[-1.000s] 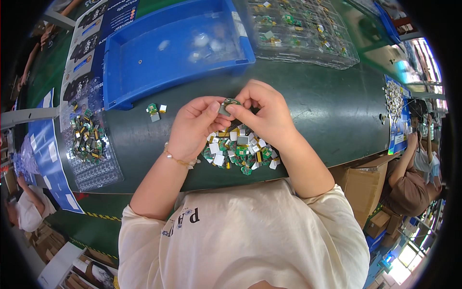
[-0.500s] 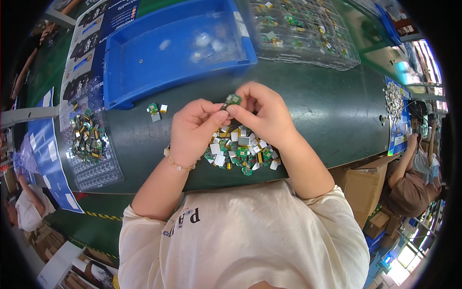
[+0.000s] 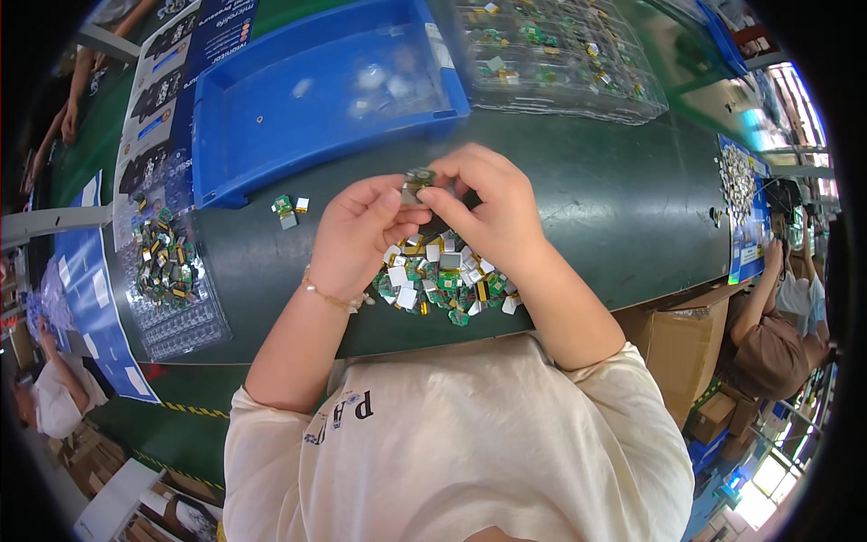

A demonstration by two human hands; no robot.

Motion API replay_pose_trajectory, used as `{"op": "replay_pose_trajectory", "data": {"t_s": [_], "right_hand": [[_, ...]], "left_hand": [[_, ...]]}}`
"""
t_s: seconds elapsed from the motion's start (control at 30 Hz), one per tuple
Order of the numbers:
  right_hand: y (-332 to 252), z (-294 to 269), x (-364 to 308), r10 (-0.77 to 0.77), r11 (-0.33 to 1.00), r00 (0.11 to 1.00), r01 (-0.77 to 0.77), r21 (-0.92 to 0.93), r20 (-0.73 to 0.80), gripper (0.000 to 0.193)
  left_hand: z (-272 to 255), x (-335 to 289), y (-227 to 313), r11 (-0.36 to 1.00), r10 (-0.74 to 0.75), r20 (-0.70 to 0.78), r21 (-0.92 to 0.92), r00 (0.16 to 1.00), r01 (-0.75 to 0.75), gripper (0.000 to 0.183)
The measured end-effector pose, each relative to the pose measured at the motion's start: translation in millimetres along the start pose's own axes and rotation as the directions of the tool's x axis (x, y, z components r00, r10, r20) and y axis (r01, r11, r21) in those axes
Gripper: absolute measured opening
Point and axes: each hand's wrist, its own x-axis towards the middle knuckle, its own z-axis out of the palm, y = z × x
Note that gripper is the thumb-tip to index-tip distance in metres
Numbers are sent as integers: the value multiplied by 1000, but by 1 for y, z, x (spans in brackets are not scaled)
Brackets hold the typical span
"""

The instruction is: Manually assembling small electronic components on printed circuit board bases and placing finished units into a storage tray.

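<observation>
A small green circuit board with a silvery-grey square part [image 3: 417,183] is pinched between my two hands, above the table. My right hand [image 3: 488,203] grips it from the right with thumb and fingers. On the other side, my left hand [image 3: 361,221] has its thumb and bent fingers closed at the board's left edge. Just below the hands lies a loose pile of similar circuit boards [image 3: 449,282], green with white, grey and yellow parts. Fingers partly cover the held board, so its full outline is hidden.
A blue plastic bin [image 3: 316,113] stands beyond my hands. Stacked clear trays of boards [image 3: 560,63] are at the far right. Two boards [image 3: 284,210] lie left of my hands, near another clear tray [image 3: 172,271]. A cardboard box [image 3: 682,352] stands beside the table, with another person [image 3: 768,352] beyond.
The board between my hands has turned, so its silvery-grey part now shows. Both hands have shifted slightly, and my left fingers have changed their hold.
</observation>
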Motion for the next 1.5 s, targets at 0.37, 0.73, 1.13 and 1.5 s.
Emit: {"op": "replay_pose_trajectory", "data": {"t_s": [0.37,0.73,1.13,1.5], "right_hand": [[5,2,1,-182,959,982,165,-233,-57,14],[9,0,2,-189,951,982,186,-246,9,11],[23,-24,4,144,979,917,-78,-186,372,8],[21,-9,-2,208,872,950,-72,-485,232,20]], "left_hand": [[8,-2,-4,964,177,-137,222,975,-144,18],[10,-4,-11,906,306,-78,332,949,-265,16],[1,3,11,949,315,-244,66,917,-308,21],[2,-2,14,858,404,-284,446,870,-253,13]]}}
